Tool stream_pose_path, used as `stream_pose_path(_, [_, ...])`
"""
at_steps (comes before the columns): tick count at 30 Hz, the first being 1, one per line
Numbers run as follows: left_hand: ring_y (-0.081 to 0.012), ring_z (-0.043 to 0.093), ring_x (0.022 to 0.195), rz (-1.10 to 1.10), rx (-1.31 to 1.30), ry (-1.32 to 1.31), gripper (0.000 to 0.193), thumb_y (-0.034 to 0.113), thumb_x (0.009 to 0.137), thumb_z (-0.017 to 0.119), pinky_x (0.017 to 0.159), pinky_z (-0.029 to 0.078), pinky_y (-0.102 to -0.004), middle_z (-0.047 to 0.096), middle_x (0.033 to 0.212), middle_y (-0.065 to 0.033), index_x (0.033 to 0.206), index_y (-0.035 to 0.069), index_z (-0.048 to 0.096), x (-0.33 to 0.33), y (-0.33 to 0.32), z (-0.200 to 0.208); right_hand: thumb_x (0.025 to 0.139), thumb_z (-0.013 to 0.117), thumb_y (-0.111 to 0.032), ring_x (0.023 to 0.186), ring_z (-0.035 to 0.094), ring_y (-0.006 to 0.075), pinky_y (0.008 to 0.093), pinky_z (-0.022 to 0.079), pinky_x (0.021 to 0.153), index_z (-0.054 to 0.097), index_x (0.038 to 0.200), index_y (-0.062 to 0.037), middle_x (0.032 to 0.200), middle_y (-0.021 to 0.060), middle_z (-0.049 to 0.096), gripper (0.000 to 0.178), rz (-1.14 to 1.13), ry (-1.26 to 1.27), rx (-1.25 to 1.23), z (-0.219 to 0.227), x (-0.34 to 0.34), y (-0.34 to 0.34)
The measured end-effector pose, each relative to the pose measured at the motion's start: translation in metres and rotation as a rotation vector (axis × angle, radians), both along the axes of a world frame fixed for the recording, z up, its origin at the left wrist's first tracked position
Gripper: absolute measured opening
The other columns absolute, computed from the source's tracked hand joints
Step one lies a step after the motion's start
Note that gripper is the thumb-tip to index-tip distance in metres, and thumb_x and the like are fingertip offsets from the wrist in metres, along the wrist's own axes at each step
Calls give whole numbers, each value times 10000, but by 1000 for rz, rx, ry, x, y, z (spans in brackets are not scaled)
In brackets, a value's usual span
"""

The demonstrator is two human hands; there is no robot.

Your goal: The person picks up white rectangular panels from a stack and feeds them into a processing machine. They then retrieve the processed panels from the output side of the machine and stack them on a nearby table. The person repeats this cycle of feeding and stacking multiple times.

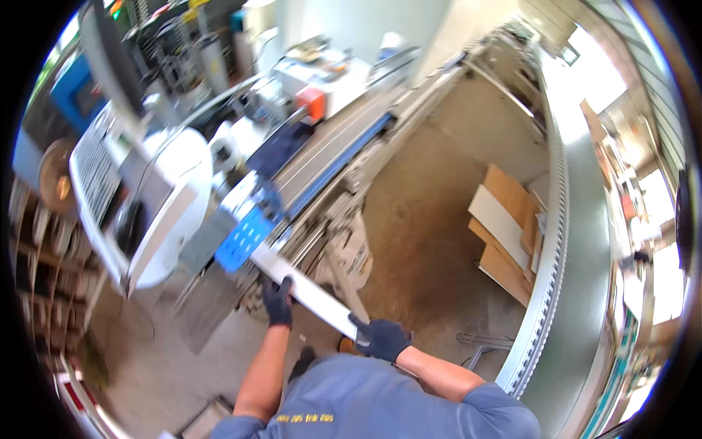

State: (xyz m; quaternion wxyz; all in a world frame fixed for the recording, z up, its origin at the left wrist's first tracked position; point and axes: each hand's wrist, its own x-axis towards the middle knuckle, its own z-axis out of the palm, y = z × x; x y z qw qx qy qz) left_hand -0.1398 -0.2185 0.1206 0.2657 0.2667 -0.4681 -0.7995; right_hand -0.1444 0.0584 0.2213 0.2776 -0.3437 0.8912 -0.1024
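Biggest worry here imo: the long, narrow, flat white strip (311, 295) could skew or scrape against the bright-blue perforated plate (241, 241), and uneven holding would probably be the cause, since the dark-gloved left hand (277, 301) has it partway along while the dark-gloved right hand (383, 339) has the near end, well away from the plate. If the left fingers slid up toward the plate, they might get nipped too. Finger-wise, the left ones are curled in, pinching the strip's left edge, and the right ones are bent around its near end, with one digit pressed on top. The strip itself looks smooth, straight and plain, slanting from the plate's lower right toward the wearer. Motion blur's rough, so I can't tell whether its far end actually touches the plate.
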Motion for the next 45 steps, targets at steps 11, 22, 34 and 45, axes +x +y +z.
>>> stream_pose_path(11, [-241,306,1388,-12,-85,-138,870,-65,824,605,1127,276,-343,192,1579,-115,1539,56,125,-15,11,32,764,665,-346,812,652,346,463,497,655,321,1482,-305,882,169,634,797,-23,-85,-49,6,-16,10])
stream_pose_path(22, [-257,326,1367,-81,-152,-102,868,-11,853,608,1121,286,-371,194,1573,-129,1540,47,80,-11,9,24,780,675,-302,832,654,342,443,500,719,293,1491,-361,907,182,635,810,-31,-101,-10,21,-13,13])
stream_pose_path(34, [-267,319,1378,-171,-144,56,823,0,865,562,1123,285,-375,192,1569,-147,1537,41,90,39,-1,10,761,674,-396,862,659,351,452,517,766,272,1508,-308,966,193,659,853,-100,19,-20,17,58,18])
stream_pose_path(45, [-260,260,1414,-96,-25,44,829,-47,875,563,1145,253,-394,136,1596,-102,1547,102,99,140,1,8,758,679,-430,952,634,336,444,521,790,300,1497,-204,1080,182,631,861,-93,148,-84,-6,157,28])
